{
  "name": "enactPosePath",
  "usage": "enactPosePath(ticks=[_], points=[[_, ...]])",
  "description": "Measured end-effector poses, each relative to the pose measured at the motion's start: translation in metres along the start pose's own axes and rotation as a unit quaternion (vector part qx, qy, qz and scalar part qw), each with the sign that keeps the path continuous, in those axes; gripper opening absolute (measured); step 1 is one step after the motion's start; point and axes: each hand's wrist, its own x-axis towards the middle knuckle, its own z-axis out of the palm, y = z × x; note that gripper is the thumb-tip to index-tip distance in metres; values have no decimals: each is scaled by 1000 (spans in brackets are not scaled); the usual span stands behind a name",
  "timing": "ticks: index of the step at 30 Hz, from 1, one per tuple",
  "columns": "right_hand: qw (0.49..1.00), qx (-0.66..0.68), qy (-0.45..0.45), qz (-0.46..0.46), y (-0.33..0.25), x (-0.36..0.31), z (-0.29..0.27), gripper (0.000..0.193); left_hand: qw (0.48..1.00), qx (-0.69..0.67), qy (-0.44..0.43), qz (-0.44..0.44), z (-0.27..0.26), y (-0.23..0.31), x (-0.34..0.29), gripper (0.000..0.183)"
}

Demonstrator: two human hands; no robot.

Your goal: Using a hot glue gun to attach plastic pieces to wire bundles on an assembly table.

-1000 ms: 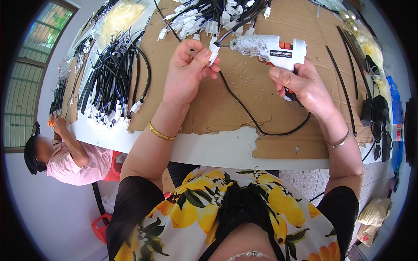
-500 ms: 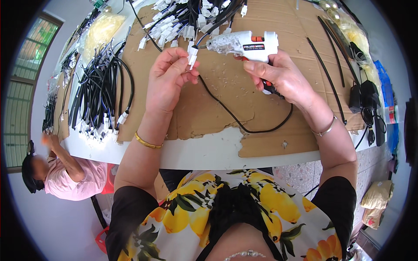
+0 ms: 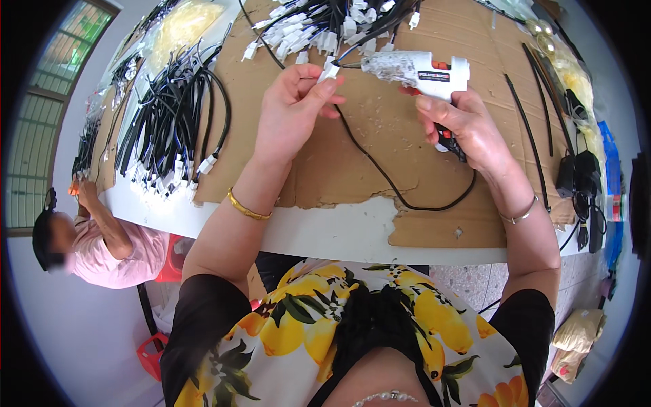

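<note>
Pinched between the thumb and fingers of my left hand is a small white plug connector with thin dark and blue wires at its far end. My right hand is wrapped round the handle of a white hot glue gun, its thumb along the near side. The gun points left, and its nozzle meets the wire end of the connector; whether they touch I cannot tell. A black power cord loops over the cardboard below. Beyond my left hand lies a pile of white connectors on black cables.
Torn cardboard covers much of the white table. A bundle of black cables lies at left, beside a bag of yellowish sticks. Black tubes and power adapters are at right. A co-worker in pink sits at far left.
The whole view has shifted, so the table and both hands appear farther right. The left hand still holds the connector at the glue gun's nozzle; the grips look unchanged.
</note>
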Motion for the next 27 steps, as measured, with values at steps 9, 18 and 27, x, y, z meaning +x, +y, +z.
enactPosePath(ticks=[9, 18, 27], points=[[1000, -14, 8, 25, -2, 1, 1, 37, 998, -28, -19, -47, -2, -1, -1, 23], [1000, -22, 5, 7, -3, -1, 3, 35, 1000, -6, 0, -18, 0, -3, -3, 22], [1000, -13, 8, 8, -3, -2, 2, 30, 1000, -3, 22, -6, -1, -3, -2, 20]])
